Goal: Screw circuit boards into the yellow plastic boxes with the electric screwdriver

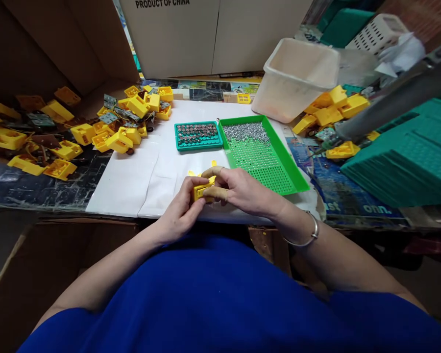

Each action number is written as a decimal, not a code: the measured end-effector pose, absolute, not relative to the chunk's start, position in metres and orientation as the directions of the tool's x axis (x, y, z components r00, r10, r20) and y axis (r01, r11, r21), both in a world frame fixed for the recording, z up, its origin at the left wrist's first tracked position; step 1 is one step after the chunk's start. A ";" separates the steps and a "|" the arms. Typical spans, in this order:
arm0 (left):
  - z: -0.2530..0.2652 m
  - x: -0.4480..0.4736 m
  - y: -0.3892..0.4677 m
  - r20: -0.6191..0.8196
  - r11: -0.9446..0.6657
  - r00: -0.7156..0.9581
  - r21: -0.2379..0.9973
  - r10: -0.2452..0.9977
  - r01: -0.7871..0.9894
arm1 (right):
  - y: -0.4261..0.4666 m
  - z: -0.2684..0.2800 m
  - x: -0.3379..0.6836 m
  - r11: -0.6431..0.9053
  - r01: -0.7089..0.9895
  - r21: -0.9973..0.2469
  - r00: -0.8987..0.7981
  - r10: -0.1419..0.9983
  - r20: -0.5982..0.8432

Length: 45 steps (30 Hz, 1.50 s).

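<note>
Green plastic tray (286, 159) just beyond the right fingers, perforated floor partly covered by small silvery parts (250, 131) at the far end. Straight ahead of the left fingertips, teal tray (200, 147) with rows of small round parts (196, 130). Farther left of the fingers, heap of yellow casings (119, 142) and circuit boards (108, 117). Well to the right of the fingers, pale bin (279, 98), more yellow pieces (329, 115), slanting grey pole (389, 95) and stacked teal trays (407, 152). Directly past the fingertips, small loose yellow piece (213, 163) on white sheeting (128, 181).

Between both sets of fingers, above the near edge of the sheeting, yellow casing (199, 192). Left hand (183, 206) curled nearly closed round its left end, thumb along the near side. Right hand (240, 189), with beige finger covers (215, 192), pinched across its right end, thumb and forefinger slightly parted, partly hiding the casing; impossible to tell whether anything smaller sits between them.
</note>
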State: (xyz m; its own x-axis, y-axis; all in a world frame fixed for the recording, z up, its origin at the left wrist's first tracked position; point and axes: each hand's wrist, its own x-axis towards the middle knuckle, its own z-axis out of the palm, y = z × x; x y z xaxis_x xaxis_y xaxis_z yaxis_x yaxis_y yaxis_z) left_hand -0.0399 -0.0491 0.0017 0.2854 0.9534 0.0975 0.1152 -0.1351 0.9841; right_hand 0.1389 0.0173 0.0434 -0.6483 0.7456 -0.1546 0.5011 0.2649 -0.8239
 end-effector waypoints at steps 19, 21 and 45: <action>0.001 -0.042 -0.048 0.201 -0.247 0.321 0.963 0.926 0.107 | 0.008 0.048 0.135 0.364 0.567 -0.739 -0.582 0.812 -0.047; 0.002 -0.038 -0.047 0.098 -0.090 0.328 0.995 0.939 -0.040 | 0.005 0.050 0.148 0.549 0.536 -0.641 -0.546 0.805 0.232; 0.010 -0.001 -0.021 -0.389 0.496 0.369 0.828 0.844 -0.261 | 0.084 0.033 0.184 0.488 -0.115 -0.865 -0.058 0.866 0.496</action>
State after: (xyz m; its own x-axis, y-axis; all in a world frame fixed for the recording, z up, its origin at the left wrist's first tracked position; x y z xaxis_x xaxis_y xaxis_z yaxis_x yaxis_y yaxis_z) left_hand -0.0008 -0.0210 0.0099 0.3693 0.8439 -0.3892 -0.2610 0.4961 0.8281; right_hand 0.1843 0.0843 0.0327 -0.0584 0.8664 0.4959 -0.1152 0.4876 -0.8654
